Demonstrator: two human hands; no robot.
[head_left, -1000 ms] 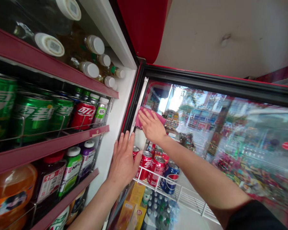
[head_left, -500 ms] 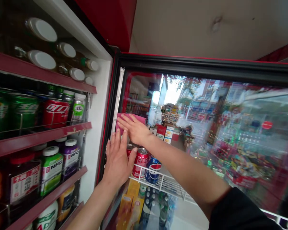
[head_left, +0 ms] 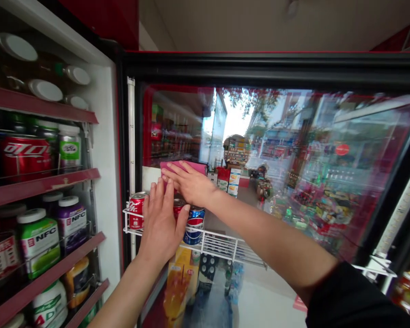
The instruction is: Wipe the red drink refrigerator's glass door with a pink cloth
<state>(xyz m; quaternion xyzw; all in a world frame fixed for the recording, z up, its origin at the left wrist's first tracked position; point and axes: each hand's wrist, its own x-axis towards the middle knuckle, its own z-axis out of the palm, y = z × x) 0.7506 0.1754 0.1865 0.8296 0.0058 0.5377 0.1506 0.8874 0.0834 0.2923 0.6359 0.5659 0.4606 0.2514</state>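
The right hand [head_left: 190, 184] covers most of the pink cloth [head_left: 187, 165]; only its upper edge shows past the fingers. The left hand [head_left: 162, 223] hides much of the cans in the wire rack [head_left: 222, 246]. One red can [head_left: 137, 215] shows to its left, a sliver of another can [head_left: 178, 206] by its thumb, and a blue can [head_left: 194, 224] just right of it. Right of both hands, reflections on the glass door [head_left: 294, 159] blur whatever stands behind it. Far left of the hands, a red-labelled bottle [head_left: 0, 257] is cut by the picture's edge. The black sleeve [head_left: 355, 300] runs off the bottom.
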